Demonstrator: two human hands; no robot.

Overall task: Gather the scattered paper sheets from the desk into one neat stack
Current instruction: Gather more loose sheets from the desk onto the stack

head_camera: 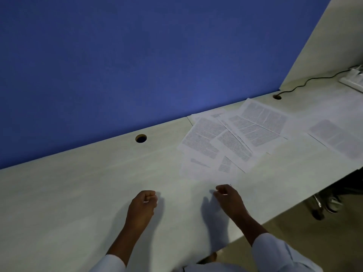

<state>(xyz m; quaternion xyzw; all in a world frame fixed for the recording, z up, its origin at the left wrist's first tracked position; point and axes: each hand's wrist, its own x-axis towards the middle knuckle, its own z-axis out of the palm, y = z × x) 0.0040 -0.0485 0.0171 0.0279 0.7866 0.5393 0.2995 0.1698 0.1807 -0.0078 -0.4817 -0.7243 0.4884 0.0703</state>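
Several printed paper sheets lie fanned and overlapping on the pale desk, right of centre near the blue partition. One more printed sheet lies apart at the far right. My left hand hovers over bare desk near the front, fingers curled into a loose fist, holding nothing. My right hand is just below the nearest sheet's lower edge, fingers curled with thumb and fingertips close together; nothing shows between them.
A blue partition backs the desk. Two round cable holes sit near it; a black cable runs to a white power strip at the far right. The desk's front edge runs diagonally at the lower right.
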